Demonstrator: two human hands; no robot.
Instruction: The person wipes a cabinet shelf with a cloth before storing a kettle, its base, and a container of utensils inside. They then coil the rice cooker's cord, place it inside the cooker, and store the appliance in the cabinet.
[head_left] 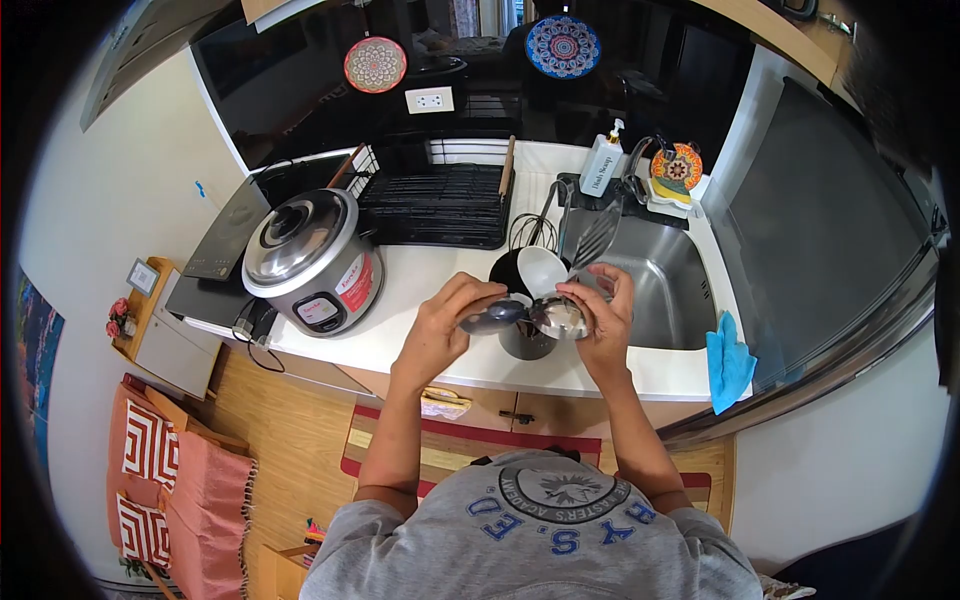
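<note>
A dark utensil holder (527, 342) stands on the counter in front of me, crowded with cooking tools. My left hand (445, 318) pinches the rounded bowl of a dark ladle (490, 316) just above the holder. Beside it, my right hand (606, 318) has its fingers closed on the rim of a shiny metal ladle (560, 318). The two bowls meet edge to edge in this view. Behind them rise a white ladle (542, 270), a wire whisk (533, 232) and a slotted turner (597, 238). The held ladles' handles are hidden.
A rice cooker (315, 262) sits to the left, near a black dish rack (435, 205). On the right are the sink (655, 285), a dish soap bottle (601, 163) and a blue cloth (731, 362) over the counter edge.
</note>
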